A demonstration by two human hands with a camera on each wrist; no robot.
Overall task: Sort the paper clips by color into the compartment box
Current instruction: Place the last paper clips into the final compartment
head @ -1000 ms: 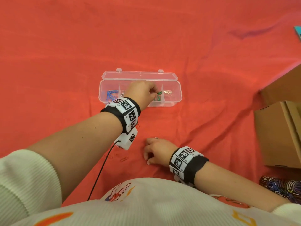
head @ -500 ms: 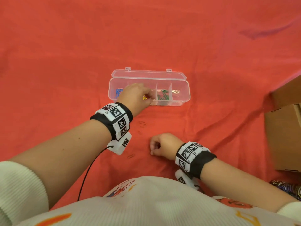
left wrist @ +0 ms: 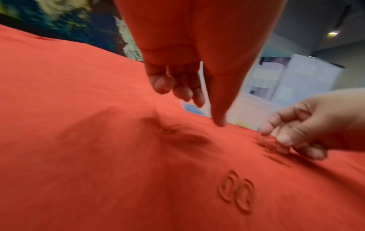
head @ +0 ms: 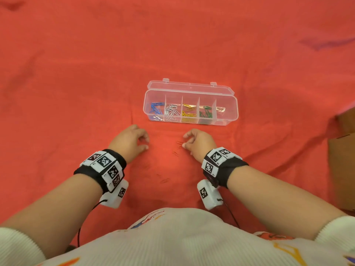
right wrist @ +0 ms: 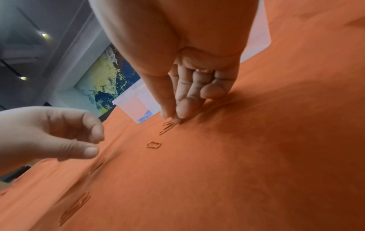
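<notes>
The clear compartment box (head: 226,120) lies open on the red cloth. From left to right it holds blue clips (head: 156,109), white clips (head: 172,111), yellow clips (head: 189,111) and green clips (head: 206,112). Several red paper clips (head: 179,144) lie on the cloth in front of it, hard to tell from the fabric. My right hand (head: 184,144) pinches the end of one red clip (right wrist: 168,125) between thumb and forefinger. My left hand (head: 147,143) is beside it to the left, fingers loosely curled, holding nothing, thumb tip on the cloth (left wrist: 219,123).
More red clips lie nearer my body (head: 164,180), and two of them sit side by side (left wrist: 236,192). A cardboard box (head: 343,162) stands at the right edge. The cloth is wrinkled around both hands.
My left hand has drawn back from the box to the cloth in front of it. My right hand has moved forward onto the red clips. The box's compartments now show unobstructed.
</notes>
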